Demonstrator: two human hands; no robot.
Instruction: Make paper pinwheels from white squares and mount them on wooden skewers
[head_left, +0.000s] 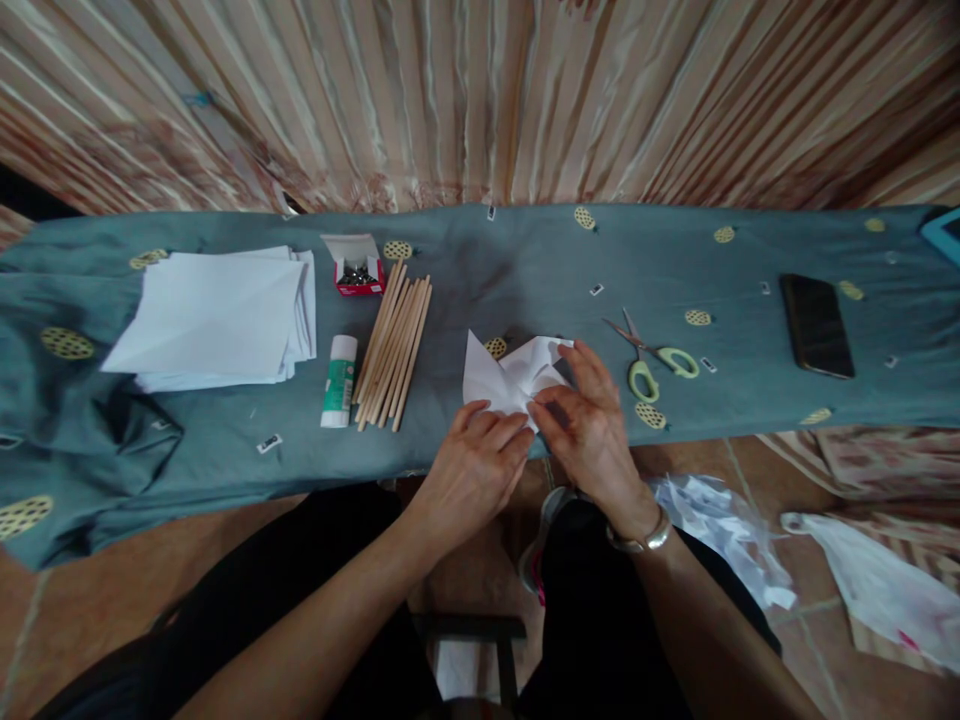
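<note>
Paper was white, folded, with pointed corners | left hand clamped its near edge | right hand pinched its folds | scissors lay right of paper

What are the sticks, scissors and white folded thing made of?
The sticks look like plain wood, pale and matt. The scissors have greyish blades, likely metal, and smooth green handles, maybe plastic. The folded thing seems matt white paper, with thin edges and creases.
</note>
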